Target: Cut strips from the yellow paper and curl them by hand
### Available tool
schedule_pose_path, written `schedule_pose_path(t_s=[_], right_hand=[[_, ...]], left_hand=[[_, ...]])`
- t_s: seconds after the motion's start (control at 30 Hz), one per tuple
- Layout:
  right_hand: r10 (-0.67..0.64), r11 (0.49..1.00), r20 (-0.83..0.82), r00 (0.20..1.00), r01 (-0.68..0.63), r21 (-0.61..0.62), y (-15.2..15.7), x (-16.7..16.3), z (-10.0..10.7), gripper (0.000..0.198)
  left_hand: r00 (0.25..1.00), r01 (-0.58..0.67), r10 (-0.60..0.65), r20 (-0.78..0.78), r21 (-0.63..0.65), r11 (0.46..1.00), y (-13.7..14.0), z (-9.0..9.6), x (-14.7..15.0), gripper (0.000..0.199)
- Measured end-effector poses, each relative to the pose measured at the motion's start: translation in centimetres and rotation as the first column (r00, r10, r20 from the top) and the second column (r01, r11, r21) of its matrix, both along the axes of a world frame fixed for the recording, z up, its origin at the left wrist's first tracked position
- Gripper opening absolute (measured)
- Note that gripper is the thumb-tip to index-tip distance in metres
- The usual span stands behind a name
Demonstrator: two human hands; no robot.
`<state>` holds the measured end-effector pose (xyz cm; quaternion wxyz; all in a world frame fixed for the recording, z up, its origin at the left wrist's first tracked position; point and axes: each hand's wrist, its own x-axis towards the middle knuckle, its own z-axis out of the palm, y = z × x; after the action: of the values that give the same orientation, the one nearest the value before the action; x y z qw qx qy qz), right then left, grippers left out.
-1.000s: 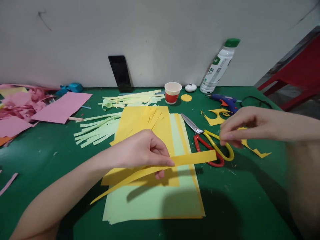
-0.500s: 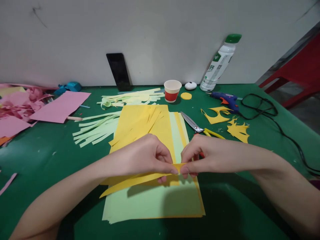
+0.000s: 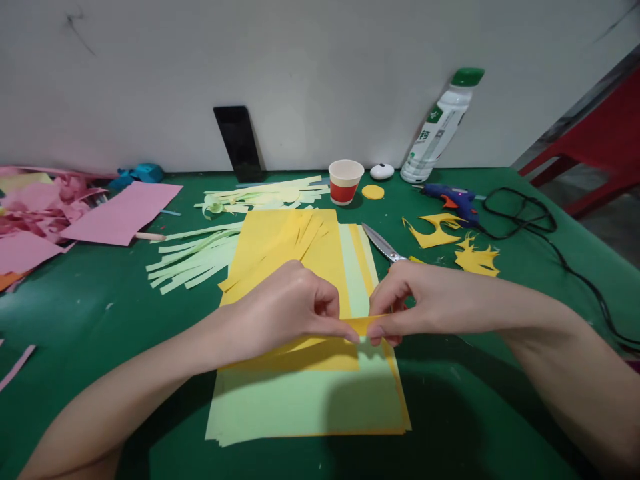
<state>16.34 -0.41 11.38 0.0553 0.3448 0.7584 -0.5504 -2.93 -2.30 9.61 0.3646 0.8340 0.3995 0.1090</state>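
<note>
Between my two hands a yellow paper strip (image 3: 359, 326) is pinched above the stacked sheets. My left hand (image 3: 295, 303) is closed on it with thumb and fingers, and its trailing part is mostly hidden under that hand. A short way to the right, my right hand (image 3: 403, 300) grips the strip near its end. Below lie a yellow sheet (image 3: 285, 230) with cut yellow strips (image 3: 300, 237) on top, and light green sheets (image 3: 300, 407) underneath. Scissors (image 3: 383, 243) lie just beyond my right hand, which covers part of their handles.
Green fringed paper (image 3: 200, 257) lies left of the stack, pink paper (image 3: 125, 213) farther left. Along the wall stand a phone (image 3: 239, 143), paper cup (image 3: 345, 183) and leaning bottle (image 3: 437, 130). A glue gun (image 3: 455, 200) with its cord and yellow scraps (image 3: 477, 257) are at right.
My right hand has moved slightly right and up, so more strip shows between the hands. The strip's left tail, which stuck out below my left wrist, has drawn in under the hand.
</note>
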Motion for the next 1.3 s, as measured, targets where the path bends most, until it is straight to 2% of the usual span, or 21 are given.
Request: schedule_pose_path(t_s=[0.17, 0.27, 0.4, 0.53, 0.7, 0.83, 0.9, 0.97, 1.1, 1.2, 1.3], right_hand=[[0.009, 0.998, 0.076, 0.997, -0.014, 0.065, 0.6, 1.0, 0.1, 0.031], [-0.010, 0.999, 0.117, 0.993, 0.005, 0.050, 1.3, 2.3, 0.2, 0.030], [0.011, 0.999, 0.177, 0.984, -0.019, 0.043, 2.1, 3.2, 0.1, 0.031], [0.016, 0.994, 0.264, 0.964, -0.045, 0.103, 1.9, 2.5, -0.5, 0.031], [-0.004, 0.978, 0.174, 0.985, -0.033, 0.207, 0.1, -0.1, -1.0, 0.033], [-0.027, 0.972, 0.111, 0.993, 0.001, 0.234, -0.6, -1.0, -0.8, 0.030], [-0.067, 0.969, 0.093, 0.993, 0.043, 0.242, -0.5, -0.8, -0.6, 0.027], [-0.105, 0.967, 0.088, 0.991, 0.081, 0.242, -0.3, -0.3, -0.4, 0.028], [-0.140, 0.960, 0.081, 0.987, 0.115, 0.255, 0.0, 0.4, -0.1, 0.029], [-0.131, 0.963, 0.070, 0.989, 0.110, 0.244, -0.1, 0.4, 0.1, 0.027], [-0.125, 0.967, 0.075, 0.989, 0.104, 0.232, -0.2, 0.2, 0.2, 0.029]], left_hand=[[0.999, -0.029, 0.029, -0.032, 0.013, 1.000, 0.4, -0.2, -0.7, 0.045], [0.998, -0.053, 0.053, -0.030, -0.008, 0.999, 0.8, 0.1, -1.1, 0.043], [0.998, -0.027, 0.025, -0.052, -0.049, 0.998, 1.2, 0.3, -1.2, 0.037], [0.994, -0.003, -0.006, -0.107, -0.088, 0.996, 1.2, -0.4, -1.1, 0.035], [0.990, 0.069, -0.074, -0.117, -0.047, 0.997, 0.7, -0.9, -0.7, 0.030], [0.993, 0.062, -0.066, -0.096, -0.046, 0.997, 0.5, -0.5, -0.5, 0.030], [0.997, 0.048, -0.056, -0.062, -0.123, 0.991, 0.8, -0.3, -0.5, 0.035], [0.999, 0.034, -0.033, 0.007, -0.263, 0.964, 1.1, -0.1, -0.6, 0.036], [0.985, 0.000, 0.090, 0.148, -0.515, 0.857, 1.4, 0.1, -0.6, 0.026], [0.976, -0.015, 0.138, 0.167, -0.581, 0.813, 1.4, 0.3, -0.4, 0.022], [0.978, -0.017, 0.138, 0.158, -0.594, 0.804, 1.2, 0.4, -0.4, 0.021]])
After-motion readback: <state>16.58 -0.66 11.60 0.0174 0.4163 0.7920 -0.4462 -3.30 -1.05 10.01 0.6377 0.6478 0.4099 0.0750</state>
